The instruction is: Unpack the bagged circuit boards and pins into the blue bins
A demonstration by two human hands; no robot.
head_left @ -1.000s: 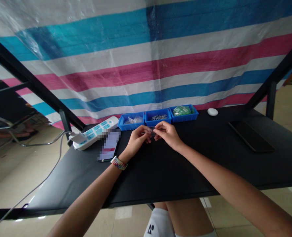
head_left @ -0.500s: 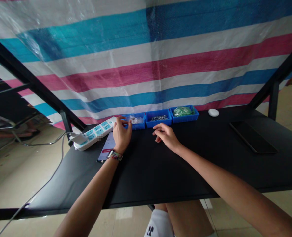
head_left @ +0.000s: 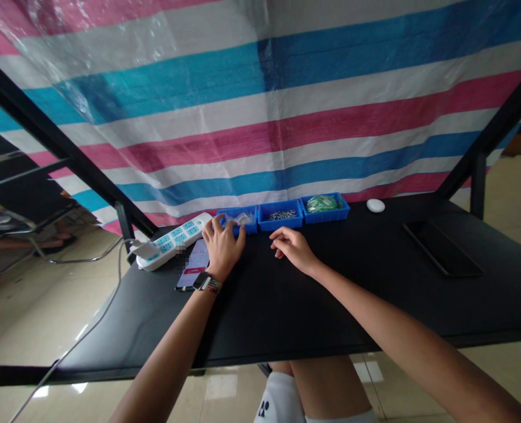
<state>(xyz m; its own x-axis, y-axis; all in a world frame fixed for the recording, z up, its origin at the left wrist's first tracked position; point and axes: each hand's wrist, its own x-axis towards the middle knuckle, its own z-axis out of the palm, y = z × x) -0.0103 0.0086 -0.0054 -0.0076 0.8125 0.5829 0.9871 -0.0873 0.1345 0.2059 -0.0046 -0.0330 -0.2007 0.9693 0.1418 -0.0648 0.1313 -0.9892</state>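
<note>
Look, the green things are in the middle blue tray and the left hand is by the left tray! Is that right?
Not quite: the head view shows the green things in the right blue tray. The left hand is by the left tray.

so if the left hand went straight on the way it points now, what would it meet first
Most likely the leftmost blue bin, right at the fingertips of the left hand. Depth is unclear, so it may already be touching the bin or just above it.
</note>
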